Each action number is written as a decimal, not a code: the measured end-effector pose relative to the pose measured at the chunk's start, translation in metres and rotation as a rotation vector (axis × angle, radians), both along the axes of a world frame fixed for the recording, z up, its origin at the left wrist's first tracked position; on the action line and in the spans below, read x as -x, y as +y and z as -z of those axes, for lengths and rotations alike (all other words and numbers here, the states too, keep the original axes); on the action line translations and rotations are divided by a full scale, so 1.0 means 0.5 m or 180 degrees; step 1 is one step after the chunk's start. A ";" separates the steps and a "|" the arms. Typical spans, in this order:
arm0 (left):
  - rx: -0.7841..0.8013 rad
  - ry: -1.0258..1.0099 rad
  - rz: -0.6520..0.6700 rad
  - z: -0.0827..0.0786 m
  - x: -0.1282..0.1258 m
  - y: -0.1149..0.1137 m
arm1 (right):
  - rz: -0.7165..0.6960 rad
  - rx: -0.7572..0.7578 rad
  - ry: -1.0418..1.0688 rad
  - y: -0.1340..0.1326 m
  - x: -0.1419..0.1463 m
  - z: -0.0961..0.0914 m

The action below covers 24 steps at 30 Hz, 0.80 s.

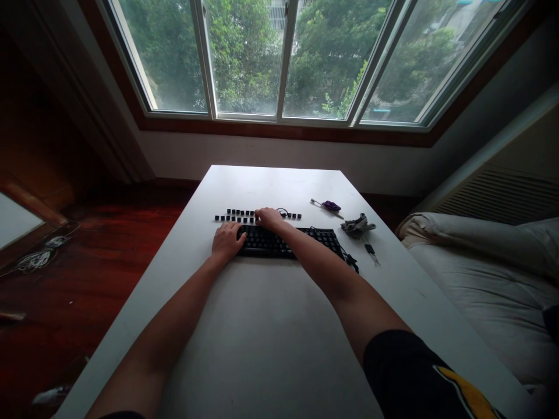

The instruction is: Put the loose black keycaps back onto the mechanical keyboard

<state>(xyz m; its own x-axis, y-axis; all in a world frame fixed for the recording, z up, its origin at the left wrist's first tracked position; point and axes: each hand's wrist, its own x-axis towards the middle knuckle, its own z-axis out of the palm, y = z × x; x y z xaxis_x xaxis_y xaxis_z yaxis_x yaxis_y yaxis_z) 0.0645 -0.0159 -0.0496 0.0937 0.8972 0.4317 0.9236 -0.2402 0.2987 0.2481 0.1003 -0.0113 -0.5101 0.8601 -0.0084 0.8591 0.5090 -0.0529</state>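
A black keyboard lies across the white table, with two rows of loose black keycaps just beyond it. My left hand rests at the keyboard's left end, fingers stretched forward and thumb apart beside the corner keys. Over the keycap rows reaches my right hand, its fingers bent down and close together among the caps. Whatever sits between those fingertips is hidden. My right forearm crosses above the keyboard and covers part of its keys.
Right of the keyboard lie a crumpled grey cloth, a purple-headed brush-like item and a small black tool with a thin pale end. The white table faces a window. A cushioned seat stands to the right.
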 end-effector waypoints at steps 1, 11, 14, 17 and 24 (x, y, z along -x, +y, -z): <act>0.0012 -0.0003 -0.0013 -0.001 -0.001 0.000 | -0.0009 -0.0031 0.0030 -0.001 -0.002 -0.002; 0.0012 0.0027 -0.0046 -0.002 -0.001 -0.001 | -0.0891 0.0282 0.0563 -0.008 -0.074 -0.024; 0.0003 0.0035 -0.0064 -0.002 -0.002 -0.002 | -0.1085 0.0306 0.0530 -0.026 -0.078 -0.024; 0.0034 0.0041 -0.0079 -0.004 -0.003 -0.002 | -0.1054 0.0162 0.0383 -0.044 -0.070 -0.022; 0.0041 0.0014 -0.0052 -0.005 -0.003 -0.002 | -0.0844 -0.0175 0.0032 -0.076 -0.049 -0.018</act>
